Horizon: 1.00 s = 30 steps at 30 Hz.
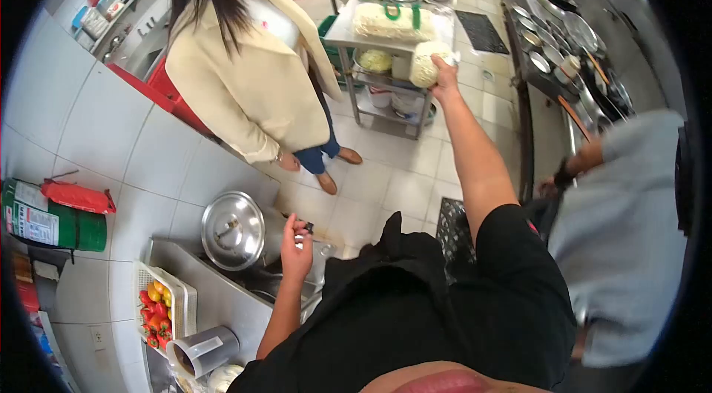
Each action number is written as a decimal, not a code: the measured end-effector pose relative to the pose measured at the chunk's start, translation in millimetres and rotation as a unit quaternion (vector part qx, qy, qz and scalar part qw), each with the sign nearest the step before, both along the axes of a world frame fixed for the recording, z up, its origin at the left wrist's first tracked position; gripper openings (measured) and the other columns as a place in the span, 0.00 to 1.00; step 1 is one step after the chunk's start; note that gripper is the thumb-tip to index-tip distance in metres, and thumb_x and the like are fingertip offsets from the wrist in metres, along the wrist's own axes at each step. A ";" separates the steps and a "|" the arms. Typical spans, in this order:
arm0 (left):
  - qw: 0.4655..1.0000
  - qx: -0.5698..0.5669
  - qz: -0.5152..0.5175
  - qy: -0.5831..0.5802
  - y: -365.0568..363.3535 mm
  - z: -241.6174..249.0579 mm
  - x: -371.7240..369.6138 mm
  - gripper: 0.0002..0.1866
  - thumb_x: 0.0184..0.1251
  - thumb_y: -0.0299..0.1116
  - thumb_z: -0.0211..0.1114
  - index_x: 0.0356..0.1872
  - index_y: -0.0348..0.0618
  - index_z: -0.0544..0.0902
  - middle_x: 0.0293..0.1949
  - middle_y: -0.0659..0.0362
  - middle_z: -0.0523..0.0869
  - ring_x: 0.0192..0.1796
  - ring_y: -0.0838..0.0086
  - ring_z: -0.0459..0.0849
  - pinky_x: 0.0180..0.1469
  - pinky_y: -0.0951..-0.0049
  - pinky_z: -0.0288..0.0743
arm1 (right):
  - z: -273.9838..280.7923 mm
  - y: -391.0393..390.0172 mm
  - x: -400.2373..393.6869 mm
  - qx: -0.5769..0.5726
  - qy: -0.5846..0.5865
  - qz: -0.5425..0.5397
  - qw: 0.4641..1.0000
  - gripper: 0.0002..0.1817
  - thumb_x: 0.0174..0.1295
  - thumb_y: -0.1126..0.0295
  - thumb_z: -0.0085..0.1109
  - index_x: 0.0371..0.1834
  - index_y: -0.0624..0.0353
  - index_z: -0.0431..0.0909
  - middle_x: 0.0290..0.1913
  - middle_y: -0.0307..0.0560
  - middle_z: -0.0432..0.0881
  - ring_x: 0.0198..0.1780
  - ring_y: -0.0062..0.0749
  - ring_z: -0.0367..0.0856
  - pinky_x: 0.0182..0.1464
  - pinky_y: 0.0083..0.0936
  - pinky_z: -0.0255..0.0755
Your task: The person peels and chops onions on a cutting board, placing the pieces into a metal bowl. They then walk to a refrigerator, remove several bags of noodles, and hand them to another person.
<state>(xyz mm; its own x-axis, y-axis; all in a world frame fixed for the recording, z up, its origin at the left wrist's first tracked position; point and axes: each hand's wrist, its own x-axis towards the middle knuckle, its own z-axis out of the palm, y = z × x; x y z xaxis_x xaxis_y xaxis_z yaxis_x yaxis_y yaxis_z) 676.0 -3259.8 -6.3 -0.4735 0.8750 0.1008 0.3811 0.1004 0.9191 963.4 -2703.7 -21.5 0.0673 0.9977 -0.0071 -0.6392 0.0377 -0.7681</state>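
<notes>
My right hand (445, 74) reaches forward, its fingers wrapped round a bag of pale food (424, 65); the bag looks plump and whitish, and its exact contents cannot be made out. It is held at the front right edge of a steel prep table (343, 31). A larger clear bag of pale food (393, 22) with green bands lies on that table. My left hand (297, 251) is low on the left, beside a big steel pot with a lid (233, 230). Its fingers are curled, and a small dark thing shows at them, too small to name.
A person in a cream jacket (245, 74) stands ahead on the left. Another person in grey (615, 237) is close on my right, by the stove with pans (586, 30). A white crate of peppers (189, 304) and a steel container (211, 352) sit on the left counter.
</notes>
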 end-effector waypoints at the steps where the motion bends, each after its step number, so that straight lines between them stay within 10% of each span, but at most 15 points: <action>1: 1.000 -0.024 0.006 0.016 13.8 0.5 -1.1 0.34 0.65 0.19 0.61 0.74 0.41 0.65 0.54 0.54 0.81 0.48 0.74 0.81 0.47 0.74 0.77 | -9.1 29.4 9.0 -0.016 0.050 0.022 0.998 0.34 0.55 0.77 0.71 0.66 0.57 0.68 0.55 0.49 0.81 0.53 0.45 0.83 0.54 0.47 0.81; 7: 0.981 -0.106 0.157 0.050 49.5 -29.9 3.4 0.34 0.65 0.19 0.61 0.74 0.43 0.65 0.52 0.51 0.82 0.45 0.72 0.83 0.44 0.72 0.79 | -36.4 144.1 26.0 -0.027 -0.006 -0.085 0.996 0.30 0.61 0.74 0.68 0.67 0.59 0.69 0.57 0.51 0.81 0.55 0.43 0.83 0.55 0.45 0.81; 14: 0.951 -0.234 0.199 0.024 51.6 -89.8 88.2 0.35 0.63 0.24 0.62 0.73 0.44 0.66 0.47 0.50 0.85 0.40 0.70 0.83 0.45 0.69 0.80 | -104.5 246.6 29.6 -0.050 -0.254 -0.204 0.944 0.51 0.52 0.61 0.77 0.75 0.60 0.54 0.65 0.60 0.74 0.63 0.47 0.77 0.63 0.40 0.74; 20: 0.941 -0.269 0.205 -0.020 84.1 -103.2 113.0 0.35 0.63 0.28 0.63 0.73 0.42 0.65 0.49 0.48 0.85 0.41 0.64 0.86 0.47 0.64 0.80 | -80.4 288.3 27.4 -0.143 -0.473 -0.175 0.851 0.64 0.45 0.39 0.76 0.77 0.65 0.49 0.68 0.69 0.72 0.66 0.58 0.74 0.68 0.42 0.69; 30: 0.929 -0.258 0.266 -0.013 82.2 -125.3 98.6 0.36 0.63 0.28 0.64 0.74 0.42 0.64 0.48 0.48 0.86 0.40 0.65 0.87 0.46 0.65 0.81 | -72.6 274.5 53.0 -0.091 -0.583 -0.204 0.781 0.65 0.45 0.33 0.72 0.78 0.67 0.53 0.73 0.69 0.64 0.74 0.59 0.64 0.75 0.43 0.59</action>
